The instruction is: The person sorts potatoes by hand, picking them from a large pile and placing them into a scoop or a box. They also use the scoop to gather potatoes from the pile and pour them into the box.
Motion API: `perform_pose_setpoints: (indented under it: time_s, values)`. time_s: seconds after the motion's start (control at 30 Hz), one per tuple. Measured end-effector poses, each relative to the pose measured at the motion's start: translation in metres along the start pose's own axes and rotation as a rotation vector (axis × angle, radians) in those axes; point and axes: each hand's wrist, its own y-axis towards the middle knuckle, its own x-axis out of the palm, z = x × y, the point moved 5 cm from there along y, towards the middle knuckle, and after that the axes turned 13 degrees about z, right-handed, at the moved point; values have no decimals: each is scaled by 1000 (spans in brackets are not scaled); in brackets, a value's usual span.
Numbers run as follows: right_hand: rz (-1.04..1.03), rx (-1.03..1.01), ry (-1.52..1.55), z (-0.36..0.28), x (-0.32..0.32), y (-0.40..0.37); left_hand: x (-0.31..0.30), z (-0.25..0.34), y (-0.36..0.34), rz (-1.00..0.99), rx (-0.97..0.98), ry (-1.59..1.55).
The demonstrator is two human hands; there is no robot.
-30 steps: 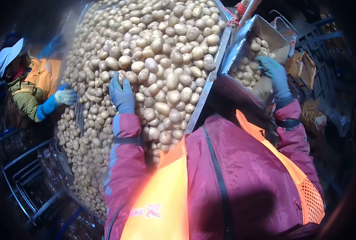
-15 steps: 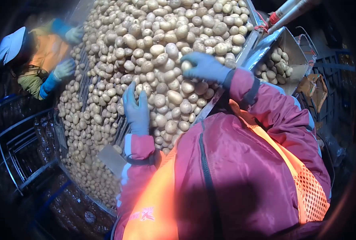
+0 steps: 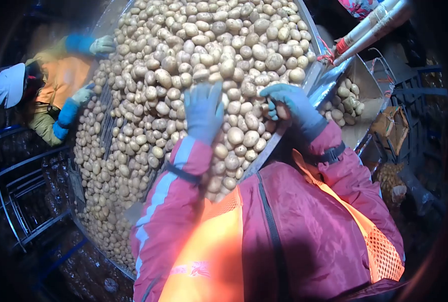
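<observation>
A large heap of pale, rounded potatoes (image 3: 183, 50) lies in front of me. My left hand (image 3: 202, 111), in a blue-grey glove, rests palm down over the heap with its fingers stretched out, touching potatoes at the fingertips. In my right hand (image 3: 295, 106), gloved alike, the fingers curl round a brownish potato (image 3: 282, 110), partly hidden by them. This hand is above the metal rim (image 3: 264, 157) on the right side of the heap.
A co-worker in an orange vest (image 3: 64, 78) reaches to the heap's left edge. To the right stands a bin (image 3: 372, 113) with more potatoes inside. Poles (image 3: 370, 30) slant over the top right corner. A metal frame (image 3: 27, 196) stands at lower left.
My left hand has moved right and forward over the heap. My right hand has shifted right and slightly back to the rim, its fingers now curled round a potato.
</observation>
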Motion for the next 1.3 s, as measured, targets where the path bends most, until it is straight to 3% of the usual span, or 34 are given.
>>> perform_pose_setpoints:
  time_s: [0.07, 0.13, 0.2, 0.27, 0.3, 0.4, 0.43, 0.53, 0.6, 0.67, 0.7, 0.73, 0.8, 0.93, 1.0, 1.03, 1.07, 1.13, 1.17, 1.2, 1.27, 1.3]
  values:
    - [81, -5, -107, 2, -23, 5, -9, -28, -13, -222, -35, -299]
    - [85, 22, -96, -13, -15, -9, -32, -67, -9, -81, -74, -192]
    - [62, 9, -107, -1, -21, 8, -39, -121, 0, 130, -345, -26]
    - [-131, -586, -414, 5, -15, 33, -20, -167, 17, 144, -488, -122]
    - [-20, -105, -288, -9, 10, 23, 10, -188, 22, 114, -576, -422]
    - [-53, -219, -361, -11, 42, 47, 17, -144, 46, 1, -461, 136]
    - [-78, -148, -409, -16, 49, 48, 19, -141, 46, 60, -403, 137]
    - [-49, -23, -343, -22, 66, 51, -1, -120, 33, -100, -295, -90]
    - [-55, -25, -338, -19, 67, 56, -13, -111, 31, -98, -200, -91]
    - [-76, -41, -394, -21, 71, 56, -13, -112, 32, -276, -187, -178]
    - [-77, -36, -399, -17, 70, 59, -13, -122, 43, -170, -308, -350]
    - [-143, -111, -415, -12, 71, 63, -11, -134, 49, -164, -419, -234]
    - [-204, -180, -431, -9, 74, 62, -4, -144, 81, 52, -267, -78]
    - [-168, 0, -344, 0, 83, 56, 45, -154, 87, -49, -233, -58]
    - [-333, -522, -497, -11, 91, 48, 51, -167, 87, -160, -503, -301]
    - [-264, -89, -350, -6, 82, 44, 51, -174, 84, -123, -622, -511]
    - [-251, -95, -346, -9, 83, 41, 35, -161, 86, -160, -888, -810]
    - [-246, -221, -316, -15, 88, 32, 9, -147, 81, -192, -1114, -1031]
    - [-219, 28, -212, -15, 92, 25, -7, -123, 79, -182, -1036, -1316]
    - [-209, 28, -212, -19, 97, 21, -8, -105, 75, -177, -960, -1589]
    - [-253, 157, -50, -18, 109, 10, -29, -66, 59, -191, -829, -1584]
    - [-234, 248, 120, -11, 110, 5, -21, -51, 48, -205, -959, -1667]
